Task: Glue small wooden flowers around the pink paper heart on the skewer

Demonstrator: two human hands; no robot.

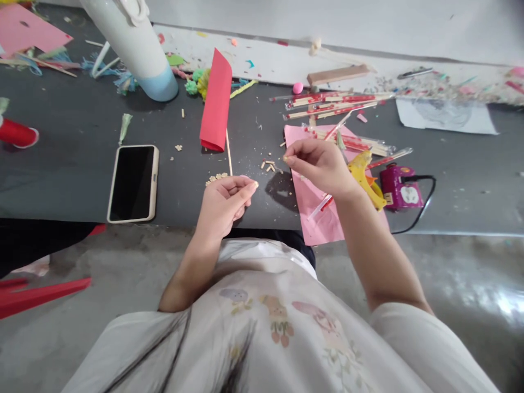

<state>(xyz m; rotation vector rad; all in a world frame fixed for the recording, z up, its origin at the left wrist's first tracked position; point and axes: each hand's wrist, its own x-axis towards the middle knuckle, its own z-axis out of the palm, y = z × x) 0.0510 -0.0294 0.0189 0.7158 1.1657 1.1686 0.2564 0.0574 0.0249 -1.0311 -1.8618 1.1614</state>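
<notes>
My left hand (226, 201) hovers over the near edge of the dark table (73, 164), fingers curled and thumb pinched to forefinger on something too small to name. My right hand (317, 162) is raised above a pink paper sheet (315, 218), pinching a tiny pale wooden bit at its fingertips. Small cut wood pieces (269, 165) lie scattered between the hands, and a little cluster of them (216, 178) sits just beyond my left hand. A thin wooden stick (228, 153) lies next to a folded red paper (215, 101).
A phone (133, 183) lies face up at the left. A yellow glue gun (364, 177) and a purple device (399, 188) with a black cable sit right of the pink sheet. Red-and-white sticks (331, 103), a white-and-blue bottle (135, 46), a red spool (16, 134) and paper scraps crowd the far side.
</notes>
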